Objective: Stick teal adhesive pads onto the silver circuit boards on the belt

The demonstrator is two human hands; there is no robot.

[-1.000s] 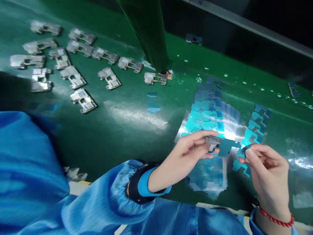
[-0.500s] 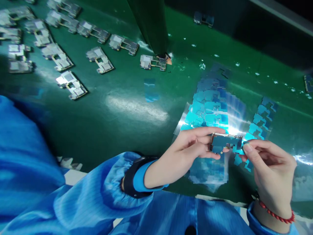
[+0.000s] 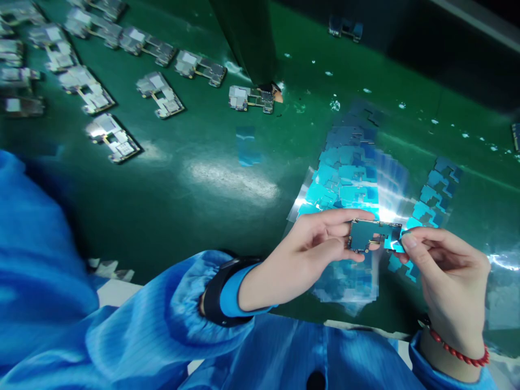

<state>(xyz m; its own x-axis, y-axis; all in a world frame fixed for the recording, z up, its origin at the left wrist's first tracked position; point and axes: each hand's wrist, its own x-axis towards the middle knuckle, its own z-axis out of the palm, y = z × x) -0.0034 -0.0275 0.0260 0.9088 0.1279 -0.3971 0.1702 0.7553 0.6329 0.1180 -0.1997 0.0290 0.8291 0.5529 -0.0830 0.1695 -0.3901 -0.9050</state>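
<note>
Blue-green cut plastic film (image 3: 362, 233) now sits flatter on your thin rectangular circuit board (image 3: 367, 250); left grip (image 3: 311, 246) pinches board, right grip (image 3: 450, 271) film's end; uneven pull could crease it.

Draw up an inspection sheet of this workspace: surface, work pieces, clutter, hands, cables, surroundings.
Surface: glossy green tabletop, with bright reflections.
Work pieces: circuit board in the hands, blue film at its right end; cut film sheets nearby; loose boards at left.
Clutter: white specks toward the back.
Hands: left hand holds the circuit board; right hand pinches the blue film.
Cables: nothing seen.
Surroundings: dark green post near one board.
</note>
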